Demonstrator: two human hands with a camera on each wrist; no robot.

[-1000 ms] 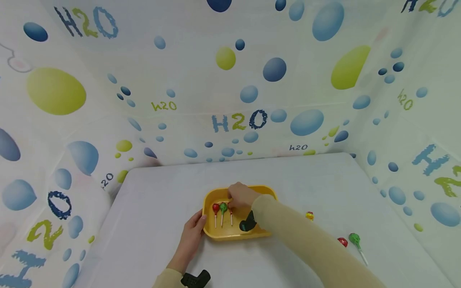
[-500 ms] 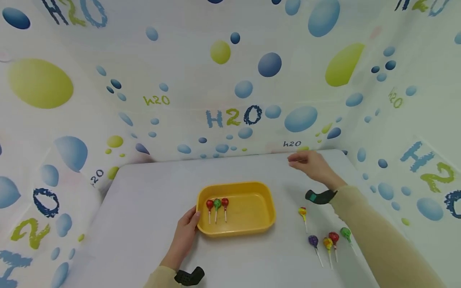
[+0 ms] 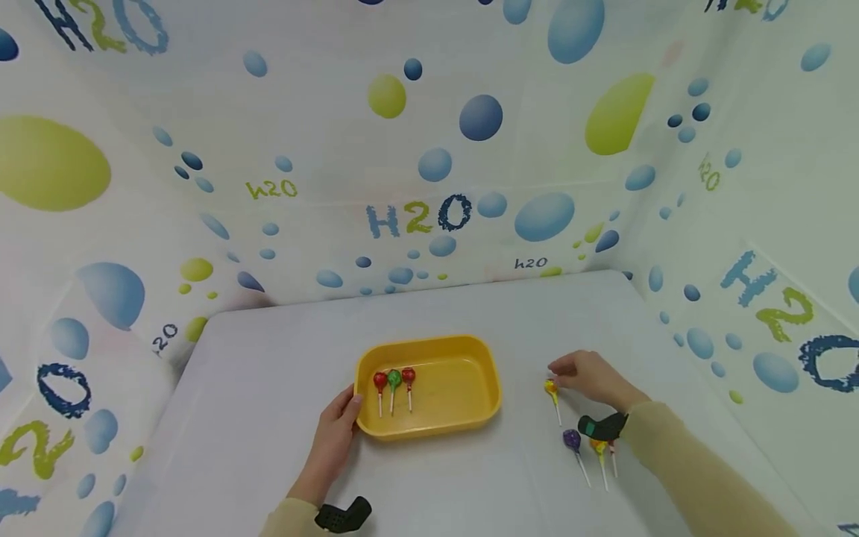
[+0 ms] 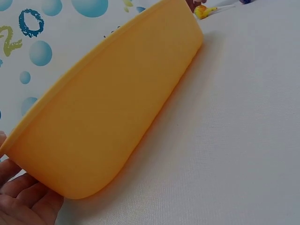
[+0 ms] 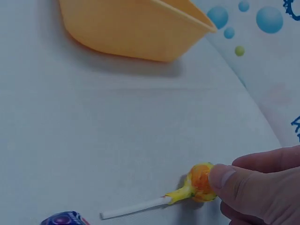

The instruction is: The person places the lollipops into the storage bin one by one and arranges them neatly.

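My left hand (image 3: 332, 438) holds the left end of a yellow tray (image 3: 448, 388), thumb at the rim and fingers against the outer wall (image 4: 108, 103). Two red lollipops (image 3: 379, 380) and a green lollipop (image 3: 394, 379) lie side by side in the tray's left part. Right of the tray, my right hand (image 3: 596, 379) pinches the wrapped head of a yellow-orange lollipop (image 5: 201, 182) between thumb and fingers. Its white stick lies along the table, pointing toward me.
Nearer me lie a purple lollipop (image 3: 572, 440), another yellow lollipop (image 3: 599, 447) and a red one (image 3: 612, 447) partly hidden by the right wrist. A white table (image 3: 282, 373) is enclosed by a bubble-printed curtain (image 3: 322, 112).
My right hand left the tray, where a red lollipop now lies, swung out to the right, then came down onto the yellow-orange lollipop. The left hand stays on the tray.
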